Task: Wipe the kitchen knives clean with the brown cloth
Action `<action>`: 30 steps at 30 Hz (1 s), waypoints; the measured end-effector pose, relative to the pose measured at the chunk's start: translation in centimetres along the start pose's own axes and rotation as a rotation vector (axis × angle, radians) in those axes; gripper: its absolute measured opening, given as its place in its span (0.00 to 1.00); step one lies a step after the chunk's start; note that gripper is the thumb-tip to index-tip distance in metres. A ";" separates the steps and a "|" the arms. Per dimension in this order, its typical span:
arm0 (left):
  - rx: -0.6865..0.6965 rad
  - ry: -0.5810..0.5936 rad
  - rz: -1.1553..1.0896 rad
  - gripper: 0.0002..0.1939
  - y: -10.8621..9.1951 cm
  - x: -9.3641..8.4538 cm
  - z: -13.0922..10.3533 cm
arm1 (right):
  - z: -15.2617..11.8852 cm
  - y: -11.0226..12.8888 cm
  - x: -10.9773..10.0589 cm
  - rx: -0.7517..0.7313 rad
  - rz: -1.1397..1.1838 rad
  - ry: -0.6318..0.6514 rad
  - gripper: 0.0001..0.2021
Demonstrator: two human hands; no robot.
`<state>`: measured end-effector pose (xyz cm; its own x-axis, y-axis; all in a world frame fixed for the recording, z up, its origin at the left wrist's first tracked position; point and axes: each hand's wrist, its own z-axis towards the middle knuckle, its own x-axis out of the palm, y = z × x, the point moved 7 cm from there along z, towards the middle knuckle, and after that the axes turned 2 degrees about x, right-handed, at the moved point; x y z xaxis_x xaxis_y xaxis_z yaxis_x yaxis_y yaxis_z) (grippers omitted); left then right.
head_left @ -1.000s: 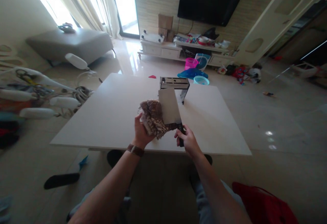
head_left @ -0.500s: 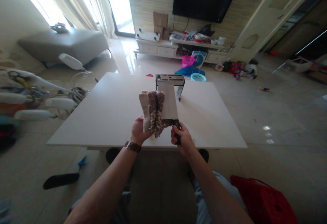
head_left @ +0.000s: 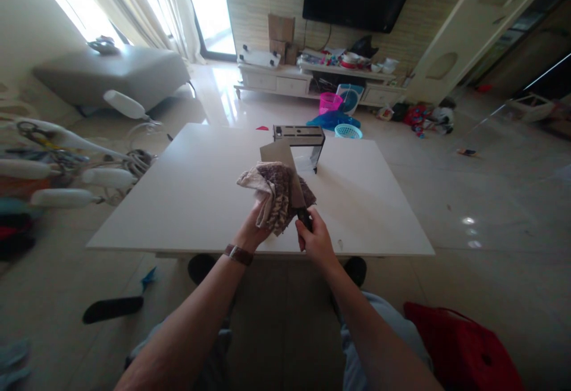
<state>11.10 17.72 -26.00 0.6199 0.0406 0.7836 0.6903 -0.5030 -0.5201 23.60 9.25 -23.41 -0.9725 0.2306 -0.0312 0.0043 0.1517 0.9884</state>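
Observation:
My right hand [head_left: 316, 231] is closed round the dark handle of a cleaver [head_left: 277, 154], whose broad blade points up and to the left. A brown and beige cloth [head_left: 273, 191] is bunched in my left hand [head_left: 253, 224], folded about the blade so that part of it shows on either side. The cloth hides most of my left fingers. Both hands are above the near edge of a white table [head_left: 191, 200]. Behind the blade stands a knife block with a dark frame [head_left: 307, 135] on the table.
Beyond the table are a light blue basket [head_left: 348, 131], a pink basket [head_left: 330, 103] and a low white cabinet [head_left: 289, 84]. White-padded equipment [head_left: 66, 197] stands at the left. A red bag [head_left: 459, 343] lies at the lower right.
The cleaver has tilted to the left, its blade now angled across the cloth. The cloth has shifted and spread, with a flap now showing on the blade's right side.

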 end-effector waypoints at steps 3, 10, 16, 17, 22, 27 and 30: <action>-0.056 0.003 0.017 0.13 0.7 -0.3 0.1 | 0.0 -0.2 -0.4 -0.021 -0.091 -0.033 0.12; 0.048 0.008 0.047 0.15 0.7 -0.9 1.0 | -0.1 0.5 -1.0 -0.114 -0.251 -0.132 0.10; 0.157 -0.034 -0.003 0.18 -0.6 -1.0 0.5 | -0.1 0.1 -0.8 -0.076 -0.150 -0.155 0.12; 0.116 -0.020 -0.031 0.16 -0.6 -0.9 0.3 | -0.1 -0.1 -0.8 -0.059 -0.116 -0.157 0.12; -0.002 -0.010 -0.114 0.13 -1.0 -0.7 -0.2 | 0.4 -0.6 -1.2 0.000 0.055 -0.172 0.15; 0.080 0.034 -0.039 0.13 -0.9 0.3 0.0 | 0.7 -0.9 -1.0 0.012 0.133 -0.142 0.17; 0.100 0.029 0.031 0.21 -0.6 0.6 -0.3 | 0.6 -0.9 -0.3 0.020 0.120 -0.067 0.16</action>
<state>10.91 17.80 -25.10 0.6316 0.0007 0.7753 0.7057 -0.4146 -0.5745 24.05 9.57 -24.37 -0.9470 0.3118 0.0770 0.1254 0.1383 0.9824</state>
